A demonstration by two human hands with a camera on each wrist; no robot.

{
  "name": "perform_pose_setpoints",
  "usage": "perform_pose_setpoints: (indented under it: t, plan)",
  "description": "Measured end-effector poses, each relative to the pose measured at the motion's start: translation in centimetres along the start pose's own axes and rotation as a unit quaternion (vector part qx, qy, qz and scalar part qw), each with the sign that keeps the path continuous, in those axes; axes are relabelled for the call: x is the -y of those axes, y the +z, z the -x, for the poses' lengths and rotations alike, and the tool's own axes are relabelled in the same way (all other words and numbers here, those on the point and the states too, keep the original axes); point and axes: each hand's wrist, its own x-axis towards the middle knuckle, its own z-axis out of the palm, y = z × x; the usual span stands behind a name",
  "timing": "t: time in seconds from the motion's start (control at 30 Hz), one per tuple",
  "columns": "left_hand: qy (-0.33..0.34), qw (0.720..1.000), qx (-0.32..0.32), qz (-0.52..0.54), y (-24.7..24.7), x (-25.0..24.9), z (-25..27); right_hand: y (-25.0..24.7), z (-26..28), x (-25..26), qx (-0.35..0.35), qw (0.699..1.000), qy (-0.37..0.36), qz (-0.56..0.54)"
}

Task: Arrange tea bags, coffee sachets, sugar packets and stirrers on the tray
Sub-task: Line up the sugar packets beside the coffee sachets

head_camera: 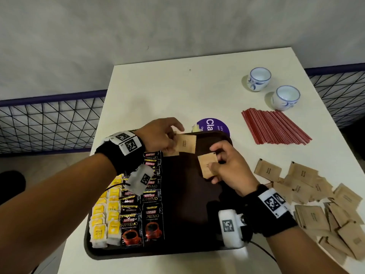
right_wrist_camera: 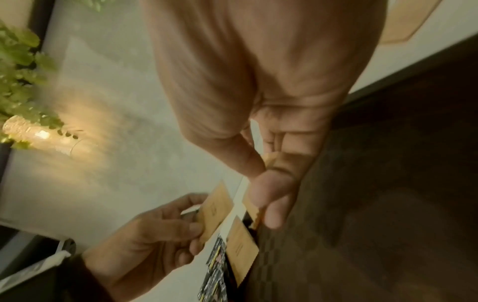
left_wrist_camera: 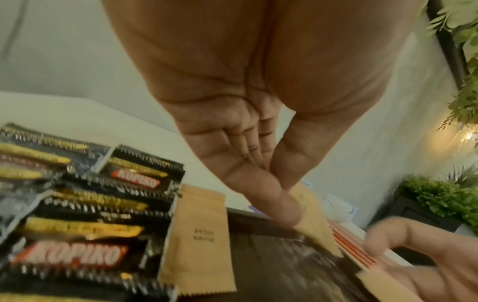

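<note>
A dark brown tray (head_camera: 185, 204) holds two rows of yellow tea bags (head_camera: 106, 218) at its left and two rows of black Kopiko coffee sachets (head_camera: 142, 210) beside them. My left hand (head_camera: 164, 137) pinches a brown sugar packet (head_camera: 185, 143) over the tray's far end; another packet (left_wrist_camera: 199, 239) lies flat on the tray beside the top coffee sachets. My right hand (head_camera: 227, 167) pinches a second brown sugar packet (head_camera: 206, 168) above the tray's middle. A heap of loose sugar packets (head_camera: 320, 206) lies on the table right of the tray. Red stirrers (head_camera: 274, 127) lie in a bundle further back.
Two white and blue cups (head_camera: 258, 79) (head_camera: 286, 97) stand at the table's back right. A purple round sticker (head_camera: 214, 125) sits behind the tray. A wire-mesh fence (head_camera: 49, 123) runs behind the white table (head_camera: 167, 91). The tray's right half is bare.
</note>
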Motion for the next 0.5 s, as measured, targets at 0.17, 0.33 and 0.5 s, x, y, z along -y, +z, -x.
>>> perform_pose_setpoints:
  t: [0.17, 0.33, 0.5]
  plan:
    - [0.026, 0.993, 0.077, 0.084, 2.0, -0.2, 0.4, 2.0, -1.4, 1.0, 0.002, 0.999, 0.005, -0.053]
    - [0.026, 0.989, 0.055, 0.133, 2.4, -0.2, 0.5, 2.1, -1.4, 1.5, 0.030, 0.987, 0.018, -0.154]
    - [0.044, 0.994, 0.060, 0.077, 2.4, 0.2, 0.8, 2.6, -2.1, 1.4, 0.007, 0.994, -0.005, -0.109]
